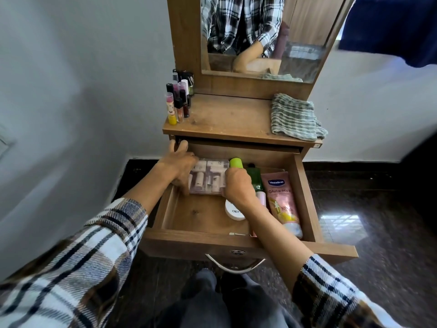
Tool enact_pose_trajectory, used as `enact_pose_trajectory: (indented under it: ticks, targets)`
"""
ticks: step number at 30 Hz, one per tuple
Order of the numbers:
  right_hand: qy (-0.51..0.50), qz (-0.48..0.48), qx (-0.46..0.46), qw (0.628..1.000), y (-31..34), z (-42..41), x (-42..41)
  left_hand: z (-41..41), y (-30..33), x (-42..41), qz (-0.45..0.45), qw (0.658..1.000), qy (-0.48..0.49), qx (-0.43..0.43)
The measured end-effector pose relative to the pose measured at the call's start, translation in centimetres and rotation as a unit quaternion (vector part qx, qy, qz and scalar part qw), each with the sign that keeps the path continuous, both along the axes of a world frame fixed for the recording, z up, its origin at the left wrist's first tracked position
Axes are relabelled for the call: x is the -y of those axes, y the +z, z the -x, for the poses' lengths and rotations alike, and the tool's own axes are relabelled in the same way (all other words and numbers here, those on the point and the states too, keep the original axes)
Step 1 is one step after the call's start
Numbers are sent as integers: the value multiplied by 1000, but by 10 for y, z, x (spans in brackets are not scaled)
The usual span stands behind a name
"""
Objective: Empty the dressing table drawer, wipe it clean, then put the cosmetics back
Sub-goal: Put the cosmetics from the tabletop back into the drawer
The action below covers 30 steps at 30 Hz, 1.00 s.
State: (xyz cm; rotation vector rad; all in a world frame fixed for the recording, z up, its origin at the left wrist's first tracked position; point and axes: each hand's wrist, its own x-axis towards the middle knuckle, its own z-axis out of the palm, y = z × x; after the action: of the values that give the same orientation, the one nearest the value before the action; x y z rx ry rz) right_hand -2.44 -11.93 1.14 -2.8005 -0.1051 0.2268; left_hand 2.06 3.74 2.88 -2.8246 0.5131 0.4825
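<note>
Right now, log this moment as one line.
phase: emptying drawer | left hand: grips clear cosmetics box | right hand: holds box's other end | cloth: on tabletop

Mirror (260, 36), grey wall (82, 67), dark glossy floor (366, 209)

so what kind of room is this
Most likely a bedroom or dressing corner at home: a wooden dressing table with a mirror, lip products lined up on top, and an open drawer of cosmetics that both hands are reaching into.
</note>
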Motion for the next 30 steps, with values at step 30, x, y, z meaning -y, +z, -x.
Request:
enact_pose_trajectory:
  ticks: [30]
  targets:
    - [13, 84, 23, 996, -13, 0, -20, 6, -8, 1, 11, 999, 16, 35]
